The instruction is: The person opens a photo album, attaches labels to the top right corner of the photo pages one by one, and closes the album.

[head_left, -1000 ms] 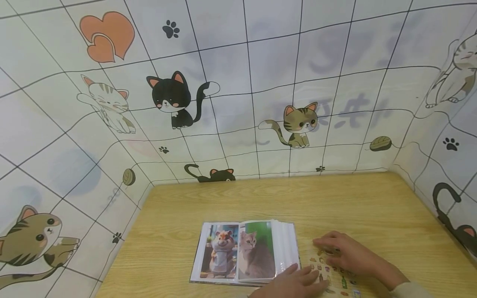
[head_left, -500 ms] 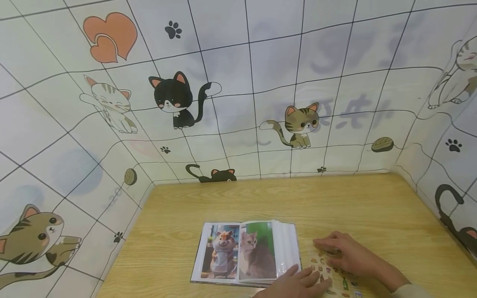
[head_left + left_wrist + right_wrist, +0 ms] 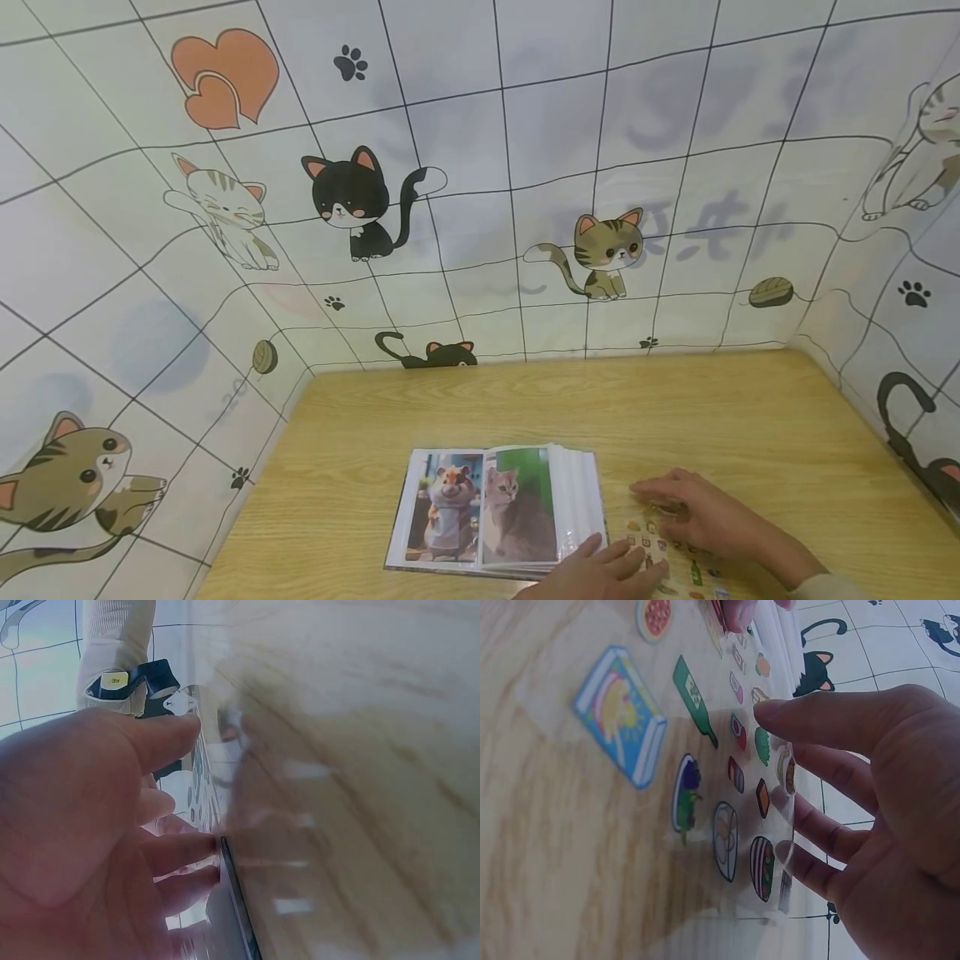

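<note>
My left hand [image 3: 600,571] rests with fingers spread on the lower left part of a clear sticker sheet [image 3: 697,573], close to the photo album's right edge. My right hand [image 3: 708,517] is bent over the sheet's upper end. In the right wrist view its thumb [image 3: 810,720] lies over the sheet's printed face, while the other fingers curl at the far edge, so it seems to hold that edge. The stickers include a green bottle [image 3: 695,701] and a blue box [image 3: 622,716]. The exact fingertip contact is partly hidden.
An open photo album [image 3: 397,517] lies left of the hands, showing a hamster picture [image 3: 446,517] and a cat picture [image 3: 517,517]. The wooden table [image 3: 525,408] meets a cat-printed white wall covering [image 3: 465,208] at the back and sides.
The head view has shifted very slightly. Both hands stay in nearly the same place on the sticker sheet, and the album has not moved.
</note>
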`<move>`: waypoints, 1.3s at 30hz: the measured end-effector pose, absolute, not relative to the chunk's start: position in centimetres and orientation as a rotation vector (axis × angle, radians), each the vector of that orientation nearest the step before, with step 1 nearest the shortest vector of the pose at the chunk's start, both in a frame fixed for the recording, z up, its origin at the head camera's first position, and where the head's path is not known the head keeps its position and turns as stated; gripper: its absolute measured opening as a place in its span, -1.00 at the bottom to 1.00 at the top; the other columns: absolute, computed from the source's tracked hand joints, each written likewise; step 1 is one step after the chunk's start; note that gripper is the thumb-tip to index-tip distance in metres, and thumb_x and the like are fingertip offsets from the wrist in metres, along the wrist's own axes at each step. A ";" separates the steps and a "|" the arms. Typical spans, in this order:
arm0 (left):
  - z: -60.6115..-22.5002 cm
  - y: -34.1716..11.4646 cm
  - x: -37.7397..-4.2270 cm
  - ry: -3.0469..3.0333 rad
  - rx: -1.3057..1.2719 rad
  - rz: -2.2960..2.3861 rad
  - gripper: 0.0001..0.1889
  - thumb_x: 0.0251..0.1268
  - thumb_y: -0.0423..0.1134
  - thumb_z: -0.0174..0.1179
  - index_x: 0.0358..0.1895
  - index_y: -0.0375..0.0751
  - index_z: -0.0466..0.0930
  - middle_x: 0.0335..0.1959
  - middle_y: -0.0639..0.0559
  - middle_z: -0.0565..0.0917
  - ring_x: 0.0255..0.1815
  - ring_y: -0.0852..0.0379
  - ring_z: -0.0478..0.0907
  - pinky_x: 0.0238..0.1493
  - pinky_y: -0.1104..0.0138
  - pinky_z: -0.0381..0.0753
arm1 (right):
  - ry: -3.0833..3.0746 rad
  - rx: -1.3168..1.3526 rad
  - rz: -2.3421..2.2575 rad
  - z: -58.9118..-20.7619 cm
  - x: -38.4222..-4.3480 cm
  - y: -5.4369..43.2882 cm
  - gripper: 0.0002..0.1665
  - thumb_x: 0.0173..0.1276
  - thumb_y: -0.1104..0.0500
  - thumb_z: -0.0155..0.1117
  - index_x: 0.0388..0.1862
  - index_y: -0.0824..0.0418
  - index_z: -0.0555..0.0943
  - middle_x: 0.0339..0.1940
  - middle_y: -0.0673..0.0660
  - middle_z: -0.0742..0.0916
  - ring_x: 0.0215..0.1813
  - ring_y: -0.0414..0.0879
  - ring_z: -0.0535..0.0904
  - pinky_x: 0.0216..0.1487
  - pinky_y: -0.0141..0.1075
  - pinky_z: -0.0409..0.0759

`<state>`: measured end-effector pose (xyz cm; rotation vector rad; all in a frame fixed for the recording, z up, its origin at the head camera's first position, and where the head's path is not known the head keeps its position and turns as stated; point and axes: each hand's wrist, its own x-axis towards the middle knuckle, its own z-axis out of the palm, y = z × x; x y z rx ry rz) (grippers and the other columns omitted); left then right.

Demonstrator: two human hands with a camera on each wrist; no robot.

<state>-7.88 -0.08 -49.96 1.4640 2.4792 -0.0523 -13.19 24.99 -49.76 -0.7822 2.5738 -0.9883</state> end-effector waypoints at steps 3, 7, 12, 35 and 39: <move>-49.8 0.0 -7.8 2.471 1.428 -0.041 -0.34 0.53 0.30 -0.32 0.60 0.30 -0.15 0.56 0.31 0.10 0.55 0.32 0.04 0.46 0.26 0.23 | 2.561 -0.824 -1.010 -49.6 -13.3 25.0 -0.40 0.31 0.01 0.38 0.32 0.05 0.52 0.17 0.01 0.65 0.13 -0.16 0.54 0.04 -0.27 0.61; -49.6 0.1 -7.6 2.450 1.371 -0.002 -0.35 0.53 0.29 -0.29 0.59 0.33 -0.15 0.55 0.32 0.10 0.55 0.33 0.03 0.46 0.25 0.23 | 2.521 -0.825 -1.063 -49.5 -13.5 24.9 -0.40 0.32 0.04 0.38 0.32 0.09 0.50 0.25 0.14 0.63 0.19 0.02 0.59 0.08 -0.16 0.63; -49.6 0.2 -7.6 2.437 1.351 0.018 -0.35 0.53 0.29 -0.27 0.59 0.33 -0.14 0.55 0.32 0.10 0.55 0.32 0.04 0.46 0.24 0.23 | 2.534 -0.840 -1.125 -49.8 -13.5 25.0 -0.44 0.31 0.07 0.38 0.27 0.11 0.52 0.17 0.12 0.64 0.10 -0.14 0.58 0.01 -0.29 0.62; -49.8 0.2 -8.9 2.530 1.401 0.323 -0.33 0.51 0.14 -0.01 0.57 0.07 0.07 0.33 0.25 0.48 0.25 0.42 0.43 0.16 0.55 0.43 | 2.513 -0.878 -1.270 -49.9 -14.4 25.3 -0.80 0.41 0.21 0.25 -0.01 0.12 0.65 -0.14 0.01 0.76 -0.16 -0.27 0.65 -0.18 -0.38 0.64; -49.0 0.1 -9.1 2.616 1.240 0.511 -0.41 0.44 0.03 0.15 0.47 0.12 0.22 0.19 0.28 0.55 0.07 0.45 0.50 -0.09 0.63 0.47 | 2.506 -0.887 -1.278 -49.3 -14.6 25.4 -0.80 0.42 0.24 0.24 -0.02 0.14 0.65 -0.14 0.01 0.76 -0.13 -0.28 0.66 -0.14 -0.40 0.64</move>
